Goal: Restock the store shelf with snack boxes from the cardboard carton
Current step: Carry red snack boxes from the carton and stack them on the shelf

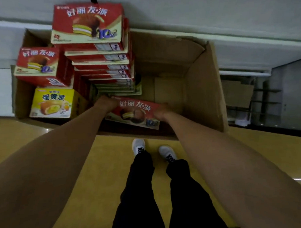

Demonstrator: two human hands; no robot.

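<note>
Both hands reach down into the cardboard carton [205, 88]: the left hand [106, 102] grips the 9 o'clock end of a red snack box [136, 112], the right hand [160, 110] grips its 3 o'clock end, so the box lies flat between them, near the carton's 6 o'clock wall. At 12 o'clock from the hands rises a tall stack of red boxes [100, 64]; at 9 o'clock sit another red box [37, 65] and a yellow box [52, 103]. I judge plenty remains to shelve; how much is done cannot be told.
</note>
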